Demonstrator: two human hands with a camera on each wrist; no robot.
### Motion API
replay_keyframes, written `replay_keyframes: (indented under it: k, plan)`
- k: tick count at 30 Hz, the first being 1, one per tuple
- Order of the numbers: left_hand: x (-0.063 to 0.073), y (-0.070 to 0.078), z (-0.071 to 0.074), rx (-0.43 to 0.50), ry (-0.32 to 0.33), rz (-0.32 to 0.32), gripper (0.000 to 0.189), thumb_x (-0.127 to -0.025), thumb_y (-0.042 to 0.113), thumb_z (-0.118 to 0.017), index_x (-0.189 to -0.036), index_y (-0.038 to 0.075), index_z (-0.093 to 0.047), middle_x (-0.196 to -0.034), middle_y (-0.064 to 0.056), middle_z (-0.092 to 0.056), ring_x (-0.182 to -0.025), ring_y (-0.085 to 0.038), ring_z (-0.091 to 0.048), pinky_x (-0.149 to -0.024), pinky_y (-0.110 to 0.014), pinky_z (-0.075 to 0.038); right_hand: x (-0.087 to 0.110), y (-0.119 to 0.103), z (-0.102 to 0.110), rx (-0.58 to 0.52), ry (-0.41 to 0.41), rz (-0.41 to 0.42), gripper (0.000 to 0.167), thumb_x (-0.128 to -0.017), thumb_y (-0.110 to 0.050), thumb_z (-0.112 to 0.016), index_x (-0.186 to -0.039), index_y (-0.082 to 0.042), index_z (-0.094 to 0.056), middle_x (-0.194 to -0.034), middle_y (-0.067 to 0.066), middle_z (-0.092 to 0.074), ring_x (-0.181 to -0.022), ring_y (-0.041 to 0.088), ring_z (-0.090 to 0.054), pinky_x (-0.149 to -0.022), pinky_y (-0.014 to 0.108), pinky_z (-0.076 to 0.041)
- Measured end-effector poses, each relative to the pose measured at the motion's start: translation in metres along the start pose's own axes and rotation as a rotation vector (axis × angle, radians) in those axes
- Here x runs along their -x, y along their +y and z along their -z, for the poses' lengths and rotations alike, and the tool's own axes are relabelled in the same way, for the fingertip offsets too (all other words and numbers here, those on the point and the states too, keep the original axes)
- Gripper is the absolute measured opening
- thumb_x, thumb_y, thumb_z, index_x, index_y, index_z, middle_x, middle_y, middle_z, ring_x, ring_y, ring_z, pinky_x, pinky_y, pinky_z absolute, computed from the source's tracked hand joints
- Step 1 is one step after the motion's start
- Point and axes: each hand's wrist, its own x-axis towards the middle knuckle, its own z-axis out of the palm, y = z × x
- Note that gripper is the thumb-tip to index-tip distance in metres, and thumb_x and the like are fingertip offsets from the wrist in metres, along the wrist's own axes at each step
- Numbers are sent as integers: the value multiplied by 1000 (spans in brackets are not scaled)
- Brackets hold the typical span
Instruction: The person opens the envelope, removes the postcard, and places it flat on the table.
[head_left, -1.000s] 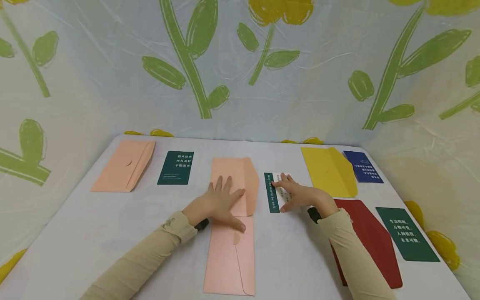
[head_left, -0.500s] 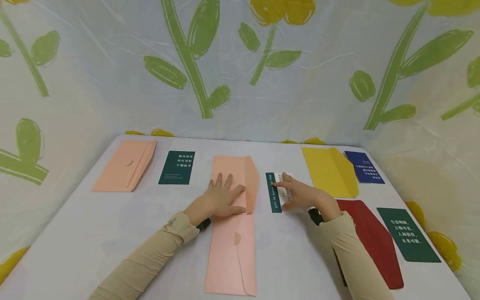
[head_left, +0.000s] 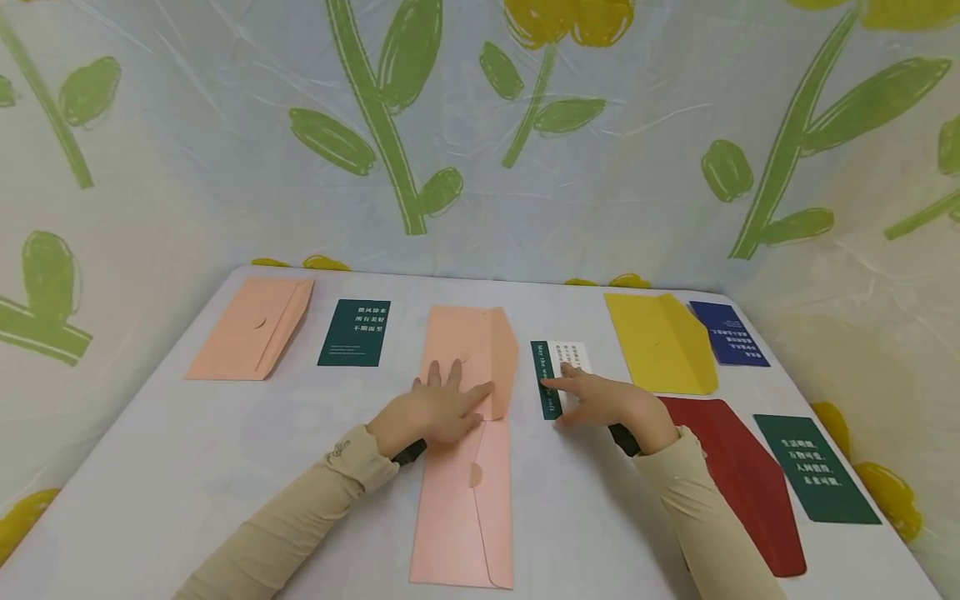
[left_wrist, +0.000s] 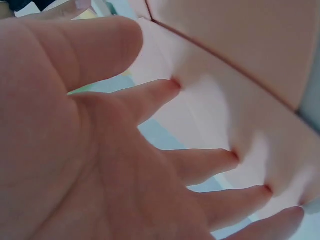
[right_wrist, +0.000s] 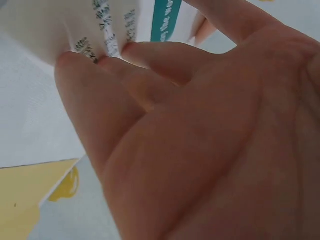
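My left hand [head_left: 435, 412] rests with spread fingers on a peach envelope [head_left: 459, 329], whose flap lies unfolded to the right. In the left wrist view, the fingertips [left_wrist: 234, 156] press on the pale paper [left_wrist: 210, 90]. Just below, a second pink envelope [head_left: 457, 533] lies lengthwise with its flap down. My right hand [head_left: 603, 400] reaches over a green and white printed card [head_left: 546, 379]. Its fingertips touch the white, printed part of the card [right_wrist: 102, 22] in the right wrist view. The fingers cover some of the lettering.
At far left lies a peach envelope [head_left: 243, 333], beside a dark green card [head_left: 355, 333]. To the right are a yellow envelope [head_left: 660, 346], a blue card [head_left: 727, 333], a red envelope [head_left: 750, 492] and another green card [head_left: 816, 467]. A flower-print cloth [head_left: 600, 192] hangs behind the table.
My left thumb has drawn up off the lower pink envelope toward the other fingers. Both hands' fingertips have slid slightly toward me, over the peach envelope and the card.
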Motion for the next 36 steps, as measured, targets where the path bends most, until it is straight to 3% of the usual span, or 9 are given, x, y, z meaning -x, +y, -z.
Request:
replay_keyframes:
  k: [10,17,20,25,30,36]
  plan:
    - [-12,-14,-3,14,58,-44,58,-104,48,-42,-157,31,-29,-161,-29,-7,-143,-58,-3,-109,-72,-17,-12,11,-2,-9,50,52,66,-96,-32,-65,-154,-15,-39,-163,24,-11,-148,44,-11,-112,64,-21]
    - [-21,-24,-7,35,82,-28,57,-103,51,-41,-157,35,-29,-161,-30,-4,-144,-55,1,-108,-75,-9,-13,13,-3,-2,79,56,70,-96,-33,-64,-156,-14,-34,-163,24,-8,-148,46,-9,-113,65,-18]
    - [-20,-22,-7,19,95,-13,56,-103,50,-41,-156,35,-31,-160,-30,-8,-145,-55,-3,-109,-74,-9,-9,8,-1,11,78,45,68,-96,-34,-64,-154,-13,-37,-162,24,-15,-146,46,-16,-112,64,-23]
    - [-11,-12,-3,23,63,-29,55,-103,50,-42,-156,35,-32,-160,-30,-14,-145,-54,-7,-110,-72,-11,-2,-2,2,20,36,13,63,-96,-36,-65,-151,-13,-44,-159,24,-24,-143,45,-26,-110,62,-28]
    - [-8,-9,-3,40,57,-34,56,-103,49,-42,-156,35,-31,-160,-29,-12,-145,-54,-6,-110,-71,-13,-5,-3,0,15,2,6,66,-96,-36,-65,-152,-12,-41,-161,25,-17,-145,46,-20,-112,63,-24]
    - [-14,-13,-6,32,85,-30,53,-105,47,-38,-157,35,-30,-161,-28,-10,-145,-53,-4,-108,-74,-15,-9,2,0,13,8,9,68,-96,-36,-63,-155,-13,-37,-163,23,-12,-147,45,-14,-113,64,-21]
